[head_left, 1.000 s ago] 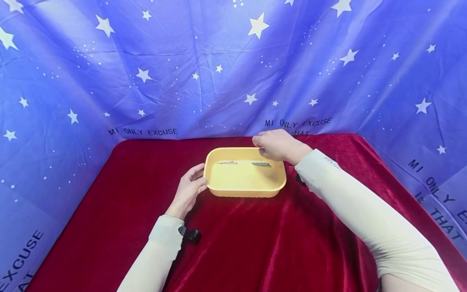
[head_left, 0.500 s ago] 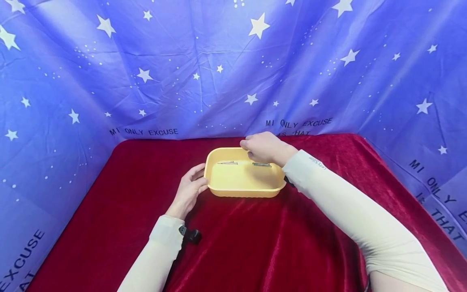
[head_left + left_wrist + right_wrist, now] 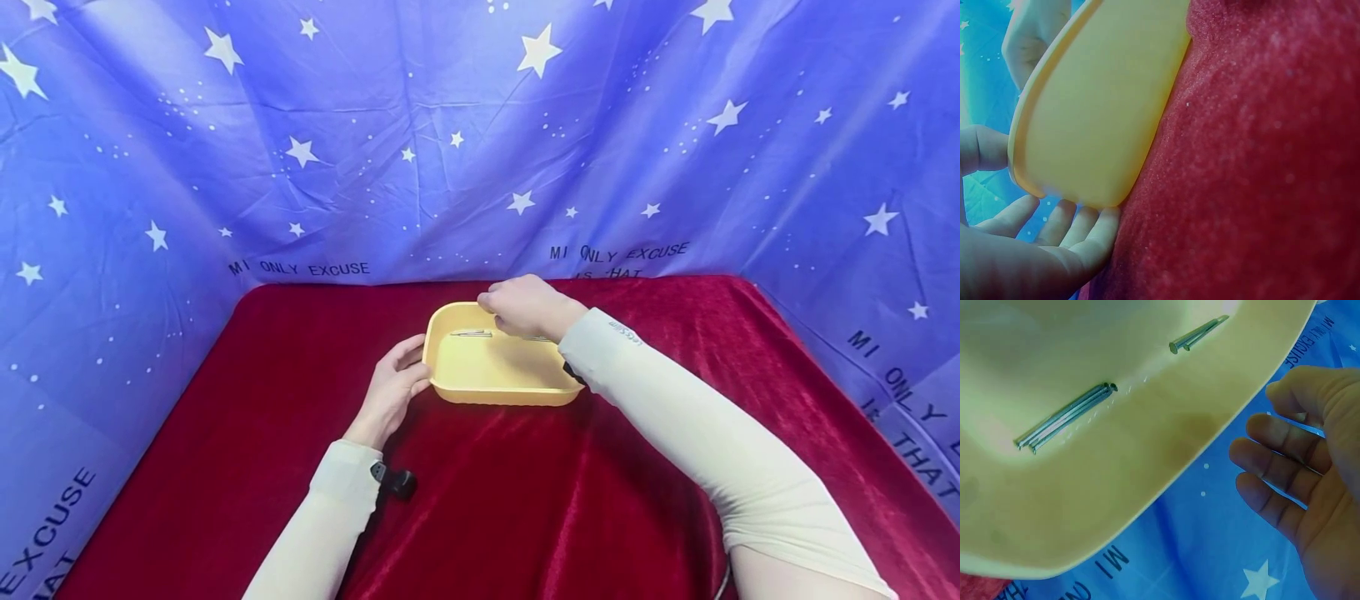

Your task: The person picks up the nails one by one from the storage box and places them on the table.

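A yellow plastic tray [image 3: 495, 394] stands on the table, with two small bundles of metal nails on its floor. The left bundle of nails [image 3: 471, 333] is bare to view; the right bundle of nails [image 3: 1067, 417] lies partly behind my right hand in the head view. My left hand [image 3: 392, 385] touches the tray's left end from outside, its thumb [image 3: 991, 149] at the rim and fingertips against the wall. Above the far rim hovers my right hand [image 3: 528, 305], fingers loosely bent. Nothing shows in it in the right wrist view, where thumb and forefinger partly hide each other.
Dark red velvet cloth [image 3: 262, 400] covers the table. Behind it hangs a blue star-printed curtain [image 3: 390, 192], close to the table's far edge. A small black wrist camera [image 3: 397, 482] sits on my left sleeve.
My right hand has moved left along the tray's far rim, now covering part of the right bundle of nails in the head view. The left hand and the tray have stayed in place.
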Demonstrator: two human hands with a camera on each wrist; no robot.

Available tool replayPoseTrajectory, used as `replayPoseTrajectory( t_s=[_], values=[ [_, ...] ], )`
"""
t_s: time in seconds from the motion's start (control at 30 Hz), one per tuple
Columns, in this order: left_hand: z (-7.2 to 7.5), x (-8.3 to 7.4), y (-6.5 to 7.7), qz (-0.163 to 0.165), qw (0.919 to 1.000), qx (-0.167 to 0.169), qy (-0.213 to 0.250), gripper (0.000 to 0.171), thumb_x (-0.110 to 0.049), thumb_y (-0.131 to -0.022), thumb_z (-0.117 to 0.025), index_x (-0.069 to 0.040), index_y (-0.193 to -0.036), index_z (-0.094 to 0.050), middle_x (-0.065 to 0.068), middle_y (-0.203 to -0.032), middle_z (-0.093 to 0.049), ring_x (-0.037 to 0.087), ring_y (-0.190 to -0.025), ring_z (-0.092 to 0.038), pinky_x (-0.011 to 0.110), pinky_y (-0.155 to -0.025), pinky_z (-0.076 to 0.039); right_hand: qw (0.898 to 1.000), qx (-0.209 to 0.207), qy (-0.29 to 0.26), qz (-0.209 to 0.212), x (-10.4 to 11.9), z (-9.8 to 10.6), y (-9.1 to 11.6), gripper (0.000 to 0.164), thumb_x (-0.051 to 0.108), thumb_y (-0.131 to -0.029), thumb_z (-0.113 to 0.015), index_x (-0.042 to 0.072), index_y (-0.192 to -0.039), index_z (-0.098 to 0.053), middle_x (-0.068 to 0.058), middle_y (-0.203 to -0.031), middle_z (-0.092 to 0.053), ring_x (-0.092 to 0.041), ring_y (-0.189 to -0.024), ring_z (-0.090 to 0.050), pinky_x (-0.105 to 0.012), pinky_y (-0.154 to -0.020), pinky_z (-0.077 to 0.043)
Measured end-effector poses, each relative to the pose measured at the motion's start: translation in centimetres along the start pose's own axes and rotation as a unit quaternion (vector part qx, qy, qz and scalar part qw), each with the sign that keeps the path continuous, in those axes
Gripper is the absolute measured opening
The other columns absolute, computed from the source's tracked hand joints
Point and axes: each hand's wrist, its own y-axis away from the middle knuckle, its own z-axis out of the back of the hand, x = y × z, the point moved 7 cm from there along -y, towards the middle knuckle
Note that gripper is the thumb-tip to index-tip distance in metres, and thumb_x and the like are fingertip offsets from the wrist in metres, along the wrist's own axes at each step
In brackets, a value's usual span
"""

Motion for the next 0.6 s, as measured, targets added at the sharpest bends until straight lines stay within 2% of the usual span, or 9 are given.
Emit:
replayPoseTrajectory(
  t_s=[0.23, 0.4, 0.6],
  values=[
    [0.0, 0.0, -0.1, -0.006, 1.0, 0.003, 0.0, 0.064, 0.011, -0.078, -0.053, -0.002, -0.14, -0.043, 0.023, -0.135, -0.047, 0.036, -0.112, -0.053, 0.039, -0.089, -0.049, 1.0, 0.024, 0.004, -0.01, 0.2, -1.5, -1.2, 0.012, 0.004, -0.084, -0.055, 0.015, -0.087, -0.06, -0.001, -0.08, -0.057, -0.021, -0.077, -0.059, -0.042, -0.069, -0.049],
    [0.0, 0.0, -0.2, -0.009, 1.0, 0.0, 0.0, 0.064, 0.01, -0.077, -0.053, -0.002, -0.139, -0.044, 0.022, -0.135, -0.048, 0.035, -0.112, -0.053, 0.035, -0.086, -0.051, 0.999, 0.039, 0.016, -0.013, 0.3, -2.6, -2.0, 0.011, 0.006, -0.083, -0.057, 0.016, -0.082, -0.06, -0.001, -0.078, -0.057, -0.021, -0.076, -0.06, -0.042, -0.066, -0.05],
    [0.1, 0.1, -0.3, -0.005, 1.0, -0.002, -0.003, 0.064, 0.011, -0.077, -0.053, -0.003, -0.139, -0.044, 0.021, -0.134, -0.049, 0.034, -0.11, -0.054, 0.033, -0.083, -0.052, 0.998, 0.053, 0.018, -0.009, 0.6, -3.3, -2.7, 0.008, 0.01, -0.085, -0.059, 0.016, -0.085, -0.063, -0.001, -0.082, -0.061, -0.023, -0.078, -0.062, -0.042, -0.067, -0.05]
  ],
)
